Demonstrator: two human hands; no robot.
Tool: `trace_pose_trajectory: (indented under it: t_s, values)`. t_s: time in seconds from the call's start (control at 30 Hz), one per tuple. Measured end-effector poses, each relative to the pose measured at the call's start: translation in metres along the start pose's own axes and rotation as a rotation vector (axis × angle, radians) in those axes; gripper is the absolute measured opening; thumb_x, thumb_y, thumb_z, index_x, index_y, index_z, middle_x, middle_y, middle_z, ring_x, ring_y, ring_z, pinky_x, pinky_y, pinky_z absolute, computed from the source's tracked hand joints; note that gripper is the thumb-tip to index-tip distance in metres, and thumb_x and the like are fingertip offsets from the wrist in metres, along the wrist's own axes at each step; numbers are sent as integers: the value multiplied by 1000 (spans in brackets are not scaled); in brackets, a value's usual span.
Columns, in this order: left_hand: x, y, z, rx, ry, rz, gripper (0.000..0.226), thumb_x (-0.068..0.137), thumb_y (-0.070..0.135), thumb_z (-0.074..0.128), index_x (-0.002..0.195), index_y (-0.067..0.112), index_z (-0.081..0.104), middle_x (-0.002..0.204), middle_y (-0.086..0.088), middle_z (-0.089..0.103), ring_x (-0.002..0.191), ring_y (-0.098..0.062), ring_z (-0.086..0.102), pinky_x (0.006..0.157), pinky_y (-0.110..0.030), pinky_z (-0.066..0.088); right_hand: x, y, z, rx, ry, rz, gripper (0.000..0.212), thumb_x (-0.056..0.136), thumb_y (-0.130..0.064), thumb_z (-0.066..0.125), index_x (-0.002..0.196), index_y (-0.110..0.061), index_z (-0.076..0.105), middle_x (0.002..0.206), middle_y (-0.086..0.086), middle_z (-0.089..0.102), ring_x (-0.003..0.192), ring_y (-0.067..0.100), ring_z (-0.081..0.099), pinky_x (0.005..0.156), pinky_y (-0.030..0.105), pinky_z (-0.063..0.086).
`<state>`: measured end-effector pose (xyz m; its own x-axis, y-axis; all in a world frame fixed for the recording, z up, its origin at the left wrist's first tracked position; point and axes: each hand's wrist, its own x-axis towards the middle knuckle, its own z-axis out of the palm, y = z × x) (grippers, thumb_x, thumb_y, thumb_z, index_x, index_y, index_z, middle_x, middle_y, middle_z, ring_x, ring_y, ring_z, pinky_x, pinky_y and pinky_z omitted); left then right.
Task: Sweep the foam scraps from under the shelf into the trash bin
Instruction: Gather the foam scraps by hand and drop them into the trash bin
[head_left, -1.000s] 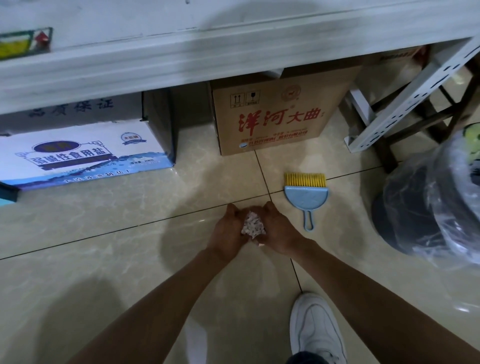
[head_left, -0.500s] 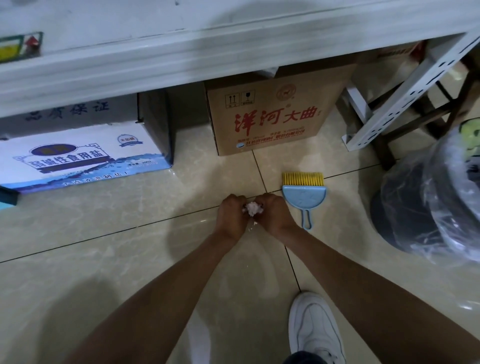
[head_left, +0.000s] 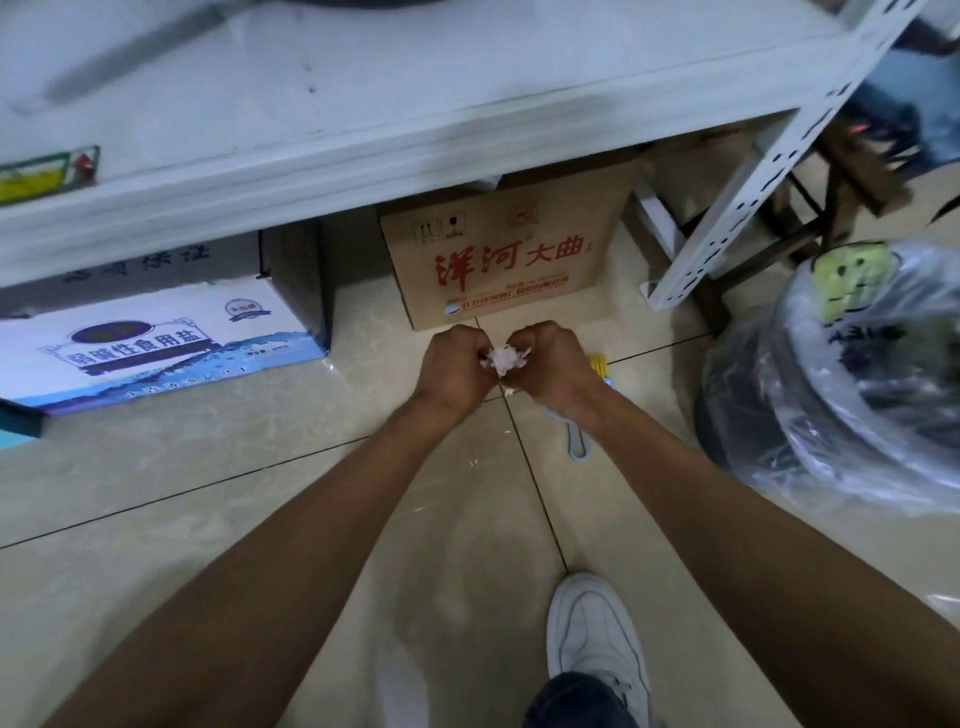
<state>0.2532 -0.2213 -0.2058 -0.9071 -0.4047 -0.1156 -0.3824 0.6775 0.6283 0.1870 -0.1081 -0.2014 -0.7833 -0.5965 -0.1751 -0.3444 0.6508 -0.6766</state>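
From the head view, the main risk is spillage: the foam scraps (head_left: 503, 359) are light and loosely bunched, and a few white flecks (head_left: 471, 461) already lie on the tiled floor (head_left: 156, 493) just below the hands. Any loosening of the grip on the way to the trash bin (head_left: 810, 395) would likely shed more, and the bin's loose plastic liner (head_left: 883, 415) could deflect pieces outside the rim. The left hand (head_left: 453, 366) and right hand (head_left: 551, 366) are curled and pressed toward each other, cupping the clump between them, raised above the floor in front of the brown carton (head_left: 509, 260) under the shelf (head_left: 311, 130). The bin stands to the right of the hands, well apart. A small blue brush (head_left: 576, 441) lies on the floor beneath the right wrist, mostly hidden.
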Motion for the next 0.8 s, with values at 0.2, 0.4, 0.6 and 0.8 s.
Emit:
trace_pose_trajectory:
  t_s: [0.2,0.4,0.6,0.8]
  values:
    - [-6,71,-20,-5,18,129,11,78,4,72,74,-5,69,75,-20,67,68,-18,52,60,-30,38,-32,-10,-70,9,129,-39,8,74,-2,73,79,4,71,66,8,60,70,17,54,52,16,33]
    - [-8,169,-18,8,35,281,8,75,9,72,73,2,72,72,-15,71,70,-27,66,59,-36,46,-71,3,-158,-14,326,-44,7,75,-7,72,72,-1,70,65,12,65,63,18,59,57,29,45]
    - [-12,254,18,-43,-55,346,10,81,7,67,82,-2,71,89,-23,72,86,-35,68,68,-37,48,-101,50,-220,-70,417,75,8,73,-9,73,75,-2,72,72,15,70,68,28,64,62,34,50]
    - [-12,305,77,-59,-176,275,14,86,9,62,94,3,72,102,-19,72,98,-34,67,77,-35,51,-124,96,-250,-125,415,270,7,81,-5,66,79,-2,72,70,14,71,60,27,67,58,31,55]
